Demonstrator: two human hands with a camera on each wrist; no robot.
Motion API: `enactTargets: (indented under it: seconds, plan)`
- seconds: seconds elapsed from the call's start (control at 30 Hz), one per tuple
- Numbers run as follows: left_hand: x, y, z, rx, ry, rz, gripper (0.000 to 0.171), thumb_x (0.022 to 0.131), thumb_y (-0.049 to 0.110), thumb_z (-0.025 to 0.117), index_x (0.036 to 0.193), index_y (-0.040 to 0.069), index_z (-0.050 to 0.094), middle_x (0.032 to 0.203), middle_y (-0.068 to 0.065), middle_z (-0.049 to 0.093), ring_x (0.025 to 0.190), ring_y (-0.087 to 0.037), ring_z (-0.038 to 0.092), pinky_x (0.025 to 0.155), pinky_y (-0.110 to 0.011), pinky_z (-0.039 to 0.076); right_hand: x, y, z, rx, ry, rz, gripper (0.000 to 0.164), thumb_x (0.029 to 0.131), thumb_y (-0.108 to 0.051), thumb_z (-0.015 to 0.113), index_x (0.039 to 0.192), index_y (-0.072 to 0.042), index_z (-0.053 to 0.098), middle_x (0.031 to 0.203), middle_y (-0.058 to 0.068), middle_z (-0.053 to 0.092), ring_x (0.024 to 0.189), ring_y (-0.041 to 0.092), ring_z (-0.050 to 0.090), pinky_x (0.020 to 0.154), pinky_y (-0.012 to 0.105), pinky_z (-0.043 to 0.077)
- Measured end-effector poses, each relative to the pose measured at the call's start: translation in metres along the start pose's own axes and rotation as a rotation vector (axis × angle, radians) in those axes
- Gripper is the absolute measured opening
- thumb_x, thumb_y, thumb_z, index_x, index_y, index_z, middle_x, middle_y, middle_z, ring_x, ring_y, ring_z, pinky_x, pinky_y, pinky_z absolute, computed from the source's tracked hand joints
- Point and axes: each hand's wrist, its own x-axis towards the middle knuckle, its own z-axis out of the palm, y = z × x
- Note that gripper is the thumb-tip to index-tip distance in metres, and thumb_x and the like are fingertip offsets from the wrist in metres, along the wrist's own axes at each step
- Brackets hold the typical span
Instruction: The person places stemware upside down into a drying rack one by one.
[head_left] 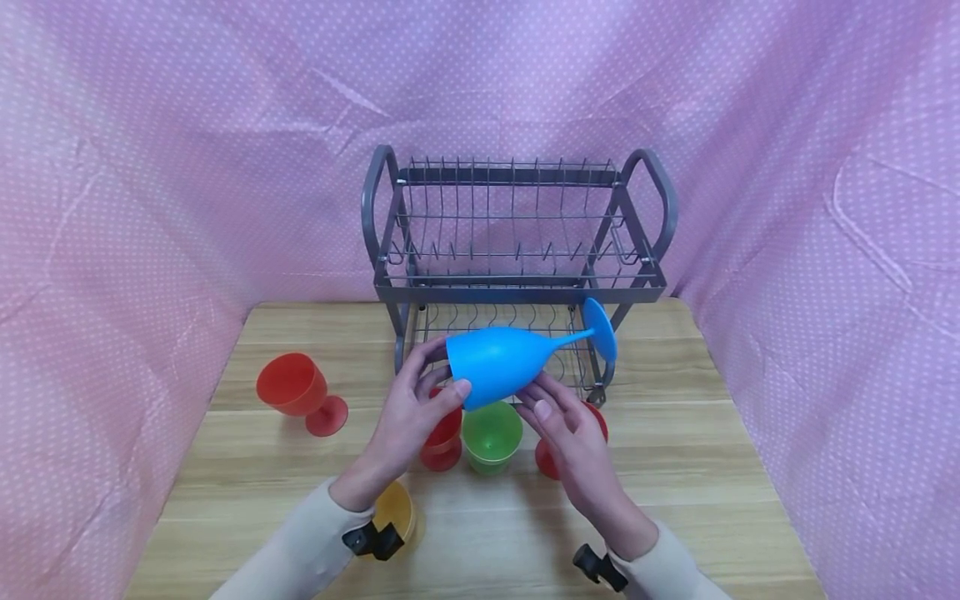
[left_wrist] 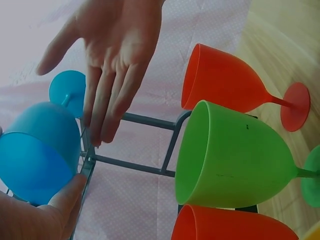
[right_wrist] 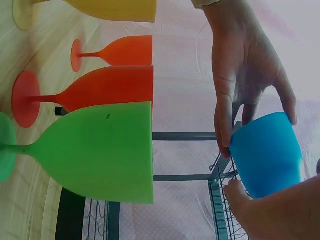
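A blue plastic wine goblet (head_left: 495,362) is held in the air on its side, its mouth to the left and its round foot to the right. My left hand (head_left: 405,417) grips the bowl near the rim, thumb on the near side. Beneath the bowl's stem end lies my right hand (head_left: 585,458), its fingers (left_wrist: 105,100) mostly straight in the left wrist view. Below the blue goblet stand a green goblet (head_left: 491,435) and a red goblet (head_left: 441,450). Another red goblet (head_left: 547,461) is partly hidden behind my right hand.
A grey two-tier dish rack (head_left: 517,294) stands at the back of the wooden table (head_left: 720,500). One more red goblet (head_left: 291,385) is at the left. A yellow goblet (head_left: 396,508) is partly covered by my left forearm. Pink dotted cloth (head_left: 825,250) surrounds the table.
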Motion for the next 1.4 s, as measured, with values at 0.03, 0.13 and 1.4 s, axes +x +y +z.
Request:
enactTargets:
  seconds: [0.03, 0.13, 1.4]
  plan:
    - [0.000, 0.000, 0.000, -0.002, -0.002, 0.001, 0.070, 0.097, 0.020, 0.067, 0.157, 0.012, 0.031, 0.154, -0.013, 0.037, 0.143, -0.038, 0.045, 0.103, -0.048, 0.053, 0.001, 0.000, 0.001, 0.009, -0.003, -0.004, 0.058, 0.109, -0.025, 0.049, 0.160, -0.003, 0.032, 0.158, 0.015, 0.047, 0.141, 0.029, 0.052, 0.109, 0.040, 0.046]
    - [-0.001, -0.001, 0.001, -0.005, -0.007, 0.004, 0.071, 0.097, 0.020, 0.067, 0.157, 0.011, 0.031, 0.154, -0.014, 0.037, 0.144, -0.038, 0.045, 0.103, -0.048, 0.053, 0.002, 0.000, 0.003, 0.030, -0.006, -0.018, 0.059, 0.109, -0.026, 0.049, 0.161, -0.004, 0.030, 0.159, 0.015, 0.045, 0.140, 0.028, 0.052, 0.110, 0.042, 0.044]
    - [-0.007, 0.000, 0.005, 0.341, -0.105, 0.006, 0.078, 0.094, 0.034, 0.075, 0.158, 0.018, 0.035, 0.161, -0.009, 0.038, 0.147, -0.037, 0.041, 0.113, -0.055, 0.042, 0.010, -0.008, -0.002, -0.021, 0.179, 0.022, 0.061, 0.105, -0.022, 0.059, 0.157, -0.007, 0.032, 0.156, 0.013, 0.045, 0.141, 0.033, 0.048, 0.106, 0.035, 0.049]
